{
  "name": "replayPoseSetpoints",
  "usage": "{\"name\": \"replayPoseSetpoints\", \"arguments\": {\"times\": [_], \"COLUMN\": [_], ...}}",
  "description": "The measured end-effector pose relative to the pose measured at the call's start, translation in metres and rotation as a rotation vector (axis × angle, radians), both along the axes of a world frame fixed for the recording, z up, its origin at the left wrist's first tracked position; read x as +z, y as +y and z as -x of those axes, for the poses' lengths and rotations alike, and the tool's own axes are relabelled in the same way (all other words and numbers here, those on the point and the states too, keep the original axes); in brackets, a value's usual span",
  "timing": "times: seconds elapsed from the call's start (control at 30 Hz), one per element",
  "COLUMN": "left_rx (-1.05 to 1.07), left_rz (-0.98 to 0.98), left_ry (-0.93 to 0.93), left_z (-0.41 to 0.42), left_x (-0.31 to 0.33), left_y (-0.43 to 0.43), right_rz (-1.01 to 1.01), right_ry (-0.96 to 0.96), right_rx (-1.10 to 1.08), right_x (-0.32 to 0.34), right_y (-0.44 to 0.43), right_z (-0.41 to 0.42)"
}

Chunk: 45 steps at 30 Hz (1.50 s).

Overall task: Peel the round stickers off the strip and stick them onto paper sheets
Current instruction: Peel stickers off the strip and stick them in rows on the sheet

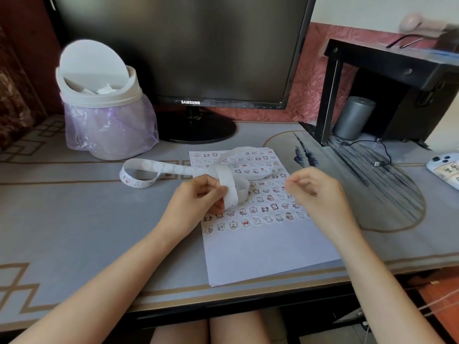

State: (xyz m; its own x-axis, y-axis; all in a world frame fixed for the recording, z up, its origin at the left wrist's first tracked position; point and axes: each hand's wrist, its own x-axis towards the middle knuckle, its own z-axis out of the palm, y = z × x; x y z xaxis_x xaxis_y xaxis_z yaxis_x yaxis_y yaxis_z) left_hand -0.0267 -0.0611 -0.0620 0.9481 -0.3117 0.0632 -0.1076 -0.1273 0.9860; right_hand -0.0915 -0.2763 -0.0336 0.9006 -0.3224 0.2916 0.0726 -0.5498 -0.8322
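Left hand (198, 194) pinches the strip (229, 184) over the sheet (260, 249); right hand (315, 192) (blurred) hovers, fingers curled, contents unclear.

Centre frame: left hand (201, 194) pinches a white backing strip (229, 181), which loops above the paper sheet (268, 254). The strip's tail runs to the left across the desk (74, 219) and ends in a curl. Rows of small cartoon stickers (260, 207) cover the upper part of the sheet. Right hand (315, 187) is just right of the strip, fingertips drawn together and blurred; what it holds is unclear. Upper left: lidded bin (99, 98). Top centre: dark monitor (178, 45).
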Motion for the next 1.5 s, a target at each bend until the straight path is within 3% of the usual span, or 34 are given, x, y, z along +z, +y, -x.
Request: {"name": "replayPoseSetpoints", "arguments": {"times": [0.13,0.23,0.83,1.5], "left_rx": [0.049,0.090,0.084,0.025], "left_rz": [0.067,0.113,0.214,0.115], "left_ry": [-0.077,-0.120,-0.074,-0.076], "left_z": [0.001,0.000,0.000,-0.001], "left_x": [0.006,0.009,0.014,0.009], "left_y": [0.002,0.004,0.004,0.004], "right_rz": [-0.028,-0.039,-0.194,-0.068], "right_ry": [0.007,-0.003,-0.073,-0.097], "right_rx": [0.246,0.313,0.328,0.273], "right_x": [0.000,-0.005,-0.011,-0.016], "right_y": [0.047,0.063,0.067,0.063], "right_z": [-0.009,-0.018,-0.032,-0.035]}}
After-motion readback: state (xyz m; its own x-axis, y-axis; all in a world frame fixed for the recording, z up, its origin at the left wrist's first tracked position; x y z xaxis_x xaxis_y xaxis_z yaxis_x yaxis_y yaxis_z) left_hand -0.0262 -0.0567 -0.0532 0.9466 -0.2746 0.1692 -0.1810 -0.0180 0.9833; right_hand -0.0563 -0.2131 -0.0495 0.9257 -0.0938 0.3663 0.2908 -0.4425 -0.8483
